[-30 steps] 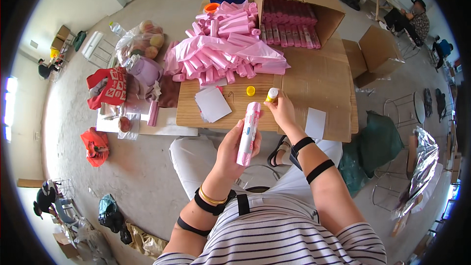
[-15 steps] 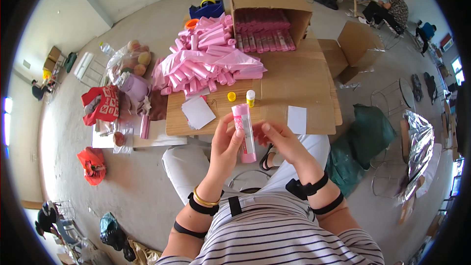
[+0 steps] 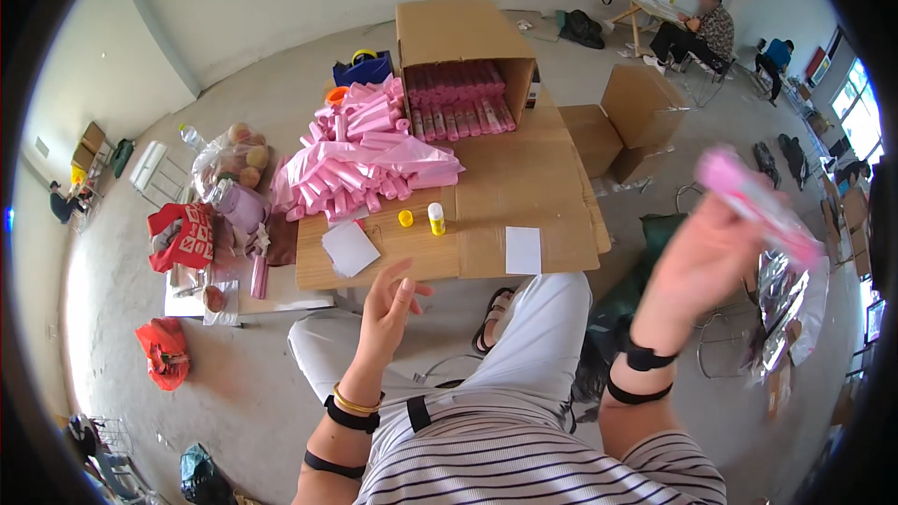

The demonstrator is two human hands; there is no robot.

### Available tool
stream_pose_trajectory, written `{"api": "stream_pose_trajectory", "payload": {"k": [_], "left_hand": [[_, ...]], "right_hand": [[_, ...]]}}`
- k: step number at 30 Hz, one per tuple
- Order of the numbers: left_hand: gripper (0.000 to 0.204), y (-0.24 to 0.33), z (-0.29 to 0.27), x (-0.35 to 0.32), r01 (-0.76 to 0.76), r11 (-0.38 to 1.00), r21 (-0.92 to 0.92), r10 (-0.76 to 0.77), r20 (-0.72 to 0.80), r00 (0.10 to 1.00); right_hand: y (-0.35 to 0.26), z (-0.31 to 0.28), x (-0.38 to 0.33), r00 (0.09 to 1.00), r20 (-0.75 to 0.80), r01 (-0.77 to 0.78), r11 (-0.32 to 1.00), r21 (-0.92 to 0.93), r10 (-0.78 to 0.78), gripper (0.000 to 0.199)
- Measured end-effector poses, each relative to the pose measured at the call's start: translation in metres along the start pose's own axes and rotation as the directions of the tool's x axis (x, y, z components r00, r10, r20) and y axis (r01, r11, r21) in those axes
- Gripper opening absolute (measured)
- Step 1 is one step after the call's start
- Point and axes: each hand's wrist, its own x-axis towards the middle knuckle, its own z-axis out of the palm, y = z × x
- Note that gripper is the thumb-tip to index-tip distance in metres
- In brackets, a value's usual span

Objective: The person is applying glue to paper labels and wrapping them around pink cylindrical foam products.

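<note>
Out to the right, past the table edge, my right hand (image 3: 703,252) grips a pink roll (image 3: 760,209); both are smeared by motion. My left hand (image 3: 384,311) is empty, its fingers apart, just off the table's near edge. In front of it on the table lies a stack of white paper (image 3: 351,250). A glue stick (image 3: 436,221) stands uncapped beside its yellow cap (image 3: 405,218). A white card (image 3: 523,251) lies on flat cardboard (image 3: 552,178) to the right. Many similar pink rolls (image 3: 346,173) are heaped at the table's far left.
A cardboard box (image 3: 468,33) on its side holds stacked pink rolls at the back. Right of the table stand an open carton (image 3: 641,108) and crumpled silver foil (image 3: 786,304). Bags and a red bag (image 3: 182,234) crowd the left side. Two people sit far right.
The pink roll was in my left hand before my lap; now my right hand has it, swung far to the right. My left hand has let go and moved slightly left. The view has shifted.
</note>
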Motion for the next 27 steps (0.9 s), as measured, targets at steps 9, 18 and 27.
{"api": "stream_pose_trajectory", "payload": {"k": [9,18,27], "left_hand": [[0.027,-0.013,-0.002,0.010,0.091,0.996,0.020,-0.090,-0.043,0.995],[0.024,-0.036,-0.020,0.021,0.121,0.991,-0.057,-0.123,-0.030,0.992],[0.020,-0.084,-0.051,0.044,0.306,0.950,-0.056,-0.308,-0.046,0.950]], "right_hand": [[0.017,-0.011,-0.041,0.899,0.281,-0.345,0.938,-0.015,0.335,0.022],[0.166,0.055,-0.039,0.740,0.501,-0.486,0.872,-0.062,0.449,0.030],[0.337,0.076,0.040,0.485,0.356,-0.674,0.601,-0.430,0.799,0.037]]}}
